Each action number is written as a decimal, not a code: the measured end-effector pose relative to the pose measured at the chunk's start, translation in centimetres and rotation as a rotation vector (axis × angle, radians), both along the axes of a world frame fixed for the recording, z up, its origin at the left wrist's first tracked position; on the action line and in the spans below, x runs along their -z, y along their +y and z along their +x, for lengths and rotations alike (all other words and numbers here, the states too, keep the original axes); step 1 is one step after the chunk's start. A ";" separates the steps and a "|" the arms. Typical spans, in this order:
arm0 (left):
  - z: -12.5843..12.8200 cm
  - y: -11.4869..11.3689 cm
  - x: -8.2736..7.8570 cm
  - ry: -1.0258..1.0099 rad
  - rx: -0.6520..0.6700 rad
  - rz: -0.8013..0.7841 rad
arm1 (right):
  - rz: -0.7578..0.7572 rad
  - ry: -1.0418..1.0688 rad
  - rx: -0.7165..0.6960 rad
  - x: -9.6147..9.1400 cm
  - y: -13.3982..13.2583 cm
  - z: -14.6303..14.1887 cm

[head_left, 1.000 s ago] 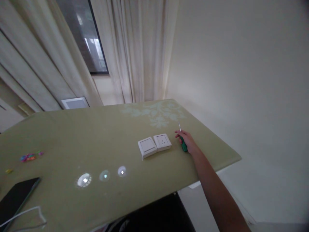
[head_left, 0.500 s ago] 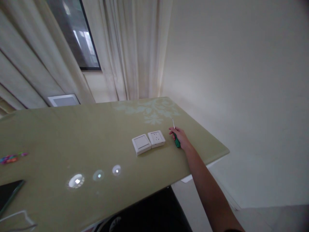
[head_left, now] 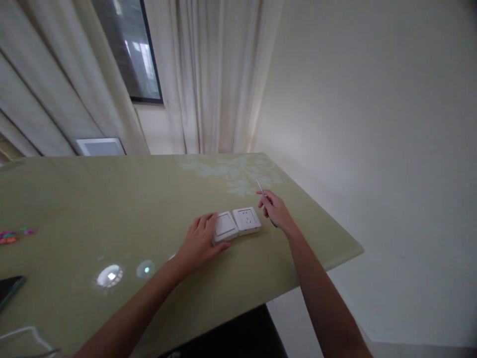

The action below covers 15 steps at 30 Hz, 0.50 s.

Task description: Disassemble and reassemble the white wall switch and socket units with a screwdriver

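A white wall switch [head_left: 225, 226] and a white wall socket [head_left: 247, 220] lie side by side on the table, touching or nearly so. My left hand [head_left: 201, 242] grips the switch from its left side, fingers at the far left edge and thumb along the near edge. Just right of the socket, my right hand [head_left: 275, 209] is closed around a screwdriver [head_left: 260, 186]. Its thin metal shaft points up and away from me; the handle is mostly covered by the hand and showed green earlier.
The glossy green table [head_left: 156, 199] ends at a corner on the right, near a plain wall [head_left: 372, 149]. Small colourful items [head_left: 9, 236] and a dark flat device [head_left: 9, 291] lie at the left. A black chair [head_left: 231, 333] stands at the near edge.
My left hand has come into view and taken hold of the wall switch. The screwdriver in my right hand has tilted leftward, and that hand is slightly closer to the socket.
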<state>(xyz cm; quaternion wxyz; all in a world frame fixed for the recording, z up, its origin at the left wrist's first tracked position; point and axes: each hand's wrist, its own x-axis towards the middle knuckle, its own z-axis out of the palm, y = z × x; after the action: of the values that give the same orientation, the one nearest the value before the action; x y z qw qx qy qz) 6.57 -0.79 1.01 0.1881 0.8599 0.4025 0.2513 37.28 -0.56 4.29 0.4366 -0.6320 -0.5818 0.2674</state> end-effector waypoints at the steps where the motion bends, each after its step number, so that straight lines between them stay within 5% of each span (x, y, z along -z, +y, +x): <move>1: 0.1 0.7 0.9 0.003 -0.005 -0.003 | 0.025 -0.065 -0.043 -0.9 0.2 -1.0; 6: -3.7 1.7 1.8 -0.008 0.060 -0.030 | 0.021 -0.354 -0.255 -2.9 1.4 -7.8; 11: -8.2 2.3 1.6 -0.038 0.071 -0.094 | -0.096 -0.534 -0.255 -1.2 2.2 -13.7; 15: -9.4 0.7 -0.3 -0.048 0.060 0.113 | -0.169 -0.643 -0.201 0.4 1.7 -15.2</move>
<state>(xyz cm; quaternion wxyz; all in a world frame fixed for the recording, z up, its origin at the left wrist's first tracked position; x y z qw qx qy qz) -2.86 -0.12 1.31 0.1562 0.8745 0.3571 0.2886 22.05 1.10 3.93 0.1488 -0.6573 -0.7247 0.1436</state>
